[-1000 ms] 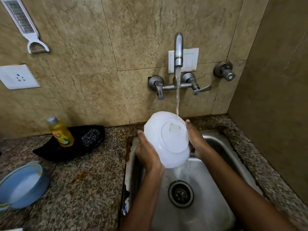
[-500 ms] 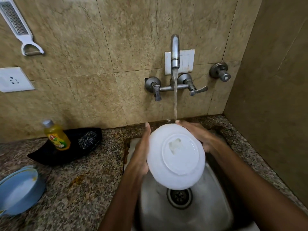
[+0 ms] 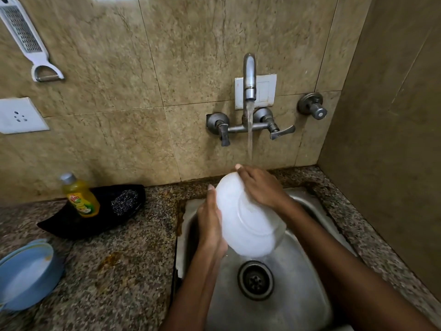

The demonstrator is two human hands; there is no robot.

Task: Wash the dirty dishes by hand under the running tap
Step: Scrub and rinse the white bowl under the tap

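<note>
Landmark: the sink [image 3: 298,314], steel, set into the speckled worktop [image 3: 114,278]; all places below are given from it.
Bowl: you hold a white bowl [image 3: 248,225] over the sink, above the drain, tilted with its base towards you.
Left grip: your left hand [image 3: 211,225] lies flat along the bowl's left side, fingers straight, supporting rather than clasping.
Right grip: your right hand [image 3: 260,187] is laid over the far upper rim, fingers spread and bent over the edge, grasping the bowl.
Water: the tap [image 3: 249,77] on the wall behind the sink is running; the stream falls just behind your right hand. Whether it strikes the bowl cannot be told.
Step in hand: rinsing the white bowl, judged from its position under the flow.
Next move: you would need to turn the bowl so the water reaches the inside, keeping both hands on the wet surface.
Left of the sink: a yellow soap bottle [image 3: 80,195] and a scrubber [image 3: 125,201] on a black tray [image 3: 71,225].
Pending: a blue bowl [image 3: 26,278] further left, showing an orange smear, appears unwashed.
</note>
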